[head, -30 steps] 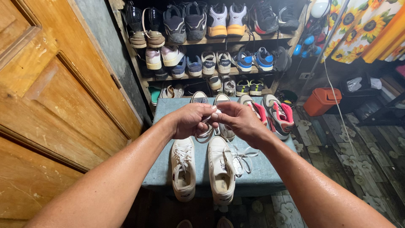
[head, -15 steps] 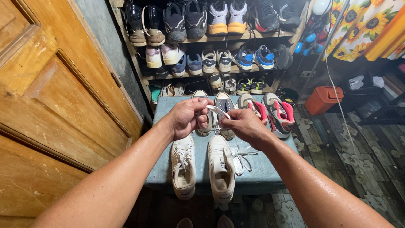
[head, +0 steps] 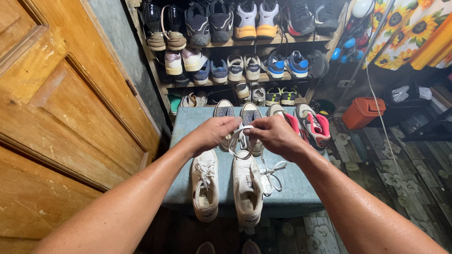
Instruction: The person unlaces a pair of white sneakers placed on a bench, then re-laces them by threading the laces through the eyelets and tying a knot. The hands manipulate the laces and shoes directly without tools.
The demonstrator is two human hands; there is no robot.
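Observation:
My left hand (head: 213,132) and my right hand (head: 275,134) meet above a blue-grey table (head: 197,117), both pinching a white shoelace (head: 240,139) that hangs in a loop between them. The lace runs down to the right white sneaker (head: 247,188), whose loose ends trail off beside it. A second white sneaker (head: 205,186), laced, lies just left of it. Behind my hands stand a pair of grey canvas sneakers (head: 224,110) and a grey-and-pink running shoe (head: 312,127).
A wooden shoe rack (head: 245,44) packed with several pairs fills the back wall. A wooden door (head: 61,117) stands on the left. An orange plastic box (head: 362,112) sits on the patterned floor at right, under sunflower-print cloth (head: 409,28).
My hands drew closer together and rose slightly; the lace that was stretched between them half a second ago now hangs in a loop.

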